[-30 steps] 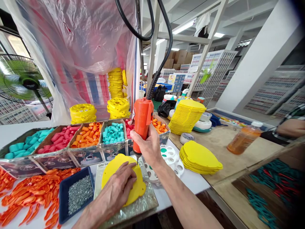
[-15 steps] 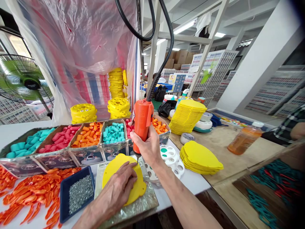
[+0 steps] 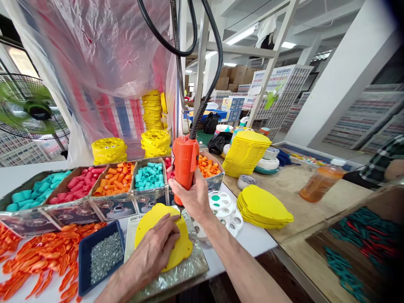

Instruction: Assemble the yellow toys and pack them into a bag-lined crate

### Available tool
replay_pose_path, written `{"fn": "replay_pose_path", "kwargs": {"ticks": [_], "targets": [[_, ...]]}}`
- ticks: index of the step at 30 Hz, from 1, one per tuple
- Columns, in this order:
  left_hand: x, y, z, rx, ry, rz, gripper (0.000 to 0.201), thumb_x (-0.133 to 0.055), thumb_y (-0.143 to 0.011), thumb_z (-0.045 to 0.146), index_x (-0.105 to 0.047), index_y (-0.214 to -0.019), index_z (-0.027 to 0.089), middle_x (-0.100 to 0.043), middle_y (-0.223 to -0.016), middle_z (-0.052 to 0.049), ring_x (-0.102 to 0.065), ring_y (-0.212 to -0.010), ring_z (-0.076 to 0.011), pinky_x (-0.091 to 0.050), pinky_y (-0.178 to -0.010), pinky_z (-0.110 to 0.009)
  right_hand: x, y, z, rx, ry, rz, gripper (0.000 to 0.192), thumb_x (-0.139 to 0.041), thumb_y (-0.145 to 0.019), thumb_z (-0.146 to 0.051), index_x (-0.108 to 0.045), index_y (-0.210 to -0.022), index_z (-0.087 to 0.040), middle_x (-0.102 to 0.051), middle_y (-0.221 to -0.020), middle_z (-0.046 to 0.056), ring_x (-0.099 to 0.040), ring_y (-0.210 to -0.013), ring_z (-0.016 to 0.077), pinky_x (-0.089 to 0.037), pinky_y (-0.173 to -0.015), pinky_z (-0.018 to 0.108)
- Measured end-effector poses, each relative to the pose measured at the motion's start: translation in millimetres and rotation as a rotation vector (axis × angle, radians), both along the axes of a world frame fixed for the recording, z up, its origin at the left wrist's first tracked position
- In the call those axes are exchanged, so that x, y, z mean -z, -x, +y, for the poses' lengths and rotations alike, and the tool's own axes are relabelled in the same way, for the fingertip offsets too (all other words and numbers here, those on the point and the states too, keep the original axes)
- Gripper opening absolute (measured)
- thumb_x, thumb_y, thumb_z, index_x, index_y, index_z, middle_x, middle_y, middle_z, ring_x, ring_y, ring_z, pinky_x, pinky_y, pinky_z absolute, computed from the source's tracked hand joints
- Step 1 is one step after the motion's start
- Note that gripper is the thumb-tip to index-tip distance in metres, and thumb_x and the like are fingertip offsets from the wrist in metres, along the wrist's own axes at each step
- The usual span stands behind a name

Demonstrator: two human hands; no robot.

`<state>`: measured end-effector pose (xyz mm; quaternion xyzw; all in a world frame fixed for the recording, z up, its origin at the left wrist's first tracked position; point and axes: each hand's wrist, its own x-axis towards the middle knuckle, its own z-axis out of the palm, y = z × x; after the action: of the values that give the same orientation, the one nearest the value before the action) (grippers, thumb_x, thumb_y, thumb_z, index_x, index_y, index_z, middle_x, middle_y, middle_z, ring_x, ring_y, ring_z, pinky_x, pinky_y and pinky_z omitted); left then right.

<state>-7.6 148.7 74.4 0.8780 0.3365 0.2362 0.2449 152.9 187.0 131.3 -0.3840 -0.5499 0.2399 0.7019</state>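
My right hand grips an orange electric screwdriver upright, its bit touching the far edge of a yellow plastic plate. That plate lies on a foil-covered board at the near table edge. My left hand presses flat on the plate, fingertips close to the bit. A black cable runs up from the driver's top. A blue tray of small silver screws sits just left of the board.
Cardboard bins hold teal, pink and orange caps. Orange curved parts lie at the left. Yellow plate stacks and a white paint-palette part sit to the right. A juice bottle and another person's arm are far right.
The screwdriver and my right hand have shifted slightly left and down; the bit stays at the plate's edge. My left hand has hardly moved.
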Motion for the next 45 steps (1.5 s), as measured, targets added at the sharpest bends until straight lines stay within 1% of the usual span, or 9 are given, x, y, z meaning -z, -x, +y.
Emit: {"fn": "replay_pose_path", "kwargs": {"ticks": [3,7,13,16,21,29,33,39,45], "targets": [[4.1,1,1,-0.031,0.046,0.003,0.02,-0.041,-0.103,0.027,-0.057,-0.094,0.024,-0.07,-0.134,-0.01,-0.06,-0.133,-0.0277,-0.05,-0.112,-0.048,-2.5,-2,0,-0.051,-0.007,0.014,0.032,-0.075,-0.078,-0.026,-0.069,-0.11,-0.027,-0.076,-0.104,0.002,-0.07,-0.086,0.0202,-0.059,-0.079,0.033],[5.0,1,2,-0.052,0.131,-0.071,0.019,-0.04,-0.102,0.027,-0.057,-0.094,0.024,-0.075,-0.115,-0.008,-0.059,-0.135,-0.0259,-0.054,-0.105,-0.043,-17.4,-4,-6,-0.077,-0.054,0.052,0.032,-0.073,-0.082,-0.029,-0.068,-0.114,-0.028,-0.074,-0.112,0.003,-0.068,-0.094,0.0208,-0.058,-0.084,0.035],[-1.2,-2,0,-0.098,0.188,-0.159,0.015,-0.048,-0.098,0.027,-0.061,-0.09,0.024,-0.077,-0.097,-0.004,-0.066,-0.123,-0.0236,-0.053,-0.1,-0.037,-39.6,-2,-25,-0.162,-0.082,0.115,0.031,-0.074,-0.082,-0.034,-0.065,-0.111,-0.027,-0.074,-0.102,0.001,-0.064,-0.075,0.0155,-0.058,-0.069,0.03],[-1.9,-2,-2,-0.083,0.199,-0.16,0.016,-0.049,-0.097,0.027,-0.063,-0.091,0.023,-0.074,-0.096,-0.003,-0.069,-0.11,-0.0221,-0.053,-0.093,-0.034,-38.5,1,-29,-0.159,-0.071,0.078,0.034,-0.072,-0.083,-0.034,-0.064,-0.115,-0.028,-0.074,-0.11,0.003,-0.067,-0.083,0.0178,-0.059,-0.072,0.032],[0.0,-3,-3,-0.063,0.214,-0.164,0.018,-0.047,-0.099,0.026,-0.063,-0.092,0.022,-0.069,-0.095,-0.001,-0.066,-0.088,-0.0169,-0.05,-0.083,-0.031,-28.0,3,-30,-0.077,-0.051,0.004,0.032,-0.072,-0.084,-0.037,-0.066,-0.114,-0.027,-0.075,-0.107,0.005,-0.069,-0.092,0.0221,-0.06,-0.077,0.037],[1.1,-4,-4,-0.066,0.246,-0.161,0.019,-0.045,-0.1,0.029,-0.061,-0.092,0.022,-0.066,-0.088,0.0,-0.065,-0.08,-0.0161,-0.048,-0.078,-0.029,-21.0,5,-30,-0.131,-0.061,0.071,0.03,-0.076,-0.083,-0.039,-0.068,-0.11,-0.028,-0.074,-0.1,0.002,-0.067,-0.083,0.019,-0.057,-0.071,0.034],[1.1,-4,-4,-0.076,0.192,-0.115,0.02,-0.045,-0.1,0.031,-0.061,-0.092,0.022,-0.065,-0.085,0.0,-0.066,-0.086,-0.0194,-0.048,-0.08,-0.031,-22.5,4,-30,-0.162,-0.043,0.083,0.033,-0.076,-0.084,-0.039,-0.067,-0.115,-0.028,-0.074,-0.101,0.002,-0.066,-0.082,0.0185,-0.056,-0.069,0.033],[-1.7,-6,-3,-0.08,0.16,-0.068,0.02,-0.045,-0.1,0.03,-0.06,-0.09,0.022,-0.066,-0.088,-0.001,-0.064,-0.084,-0.0189,-0.048,-0.078,-0.031,-22.1,4,-29,-0.122,-0.041,0.061,0.03,-0.076,-0.084,-0.037,-0.066,-0.11,-0.028,-0.073,-0.095,0.001,-0.066,-0.078,0.0181,-0.056,-0.068,0.032],[-3.8,-8,-3,-0.092,0.105,-0.013,0.021,-0.045,-0.1,0.028,-0.059,-0.087,0.022,-0.067,-0.09,-0.002,-0.064,-0.081,-0.0184,-0.048,-0.075,-0.03,-23.5,4,-30,-0.1,-0.016,0.034,0.031,-0.075,-0.083,-0.036,-0.066,-0.11,-0.026,-0.073,-0.102,0.003,-0.065,-0.077,0.0174,-0.057,-0.067,0.032]]}}
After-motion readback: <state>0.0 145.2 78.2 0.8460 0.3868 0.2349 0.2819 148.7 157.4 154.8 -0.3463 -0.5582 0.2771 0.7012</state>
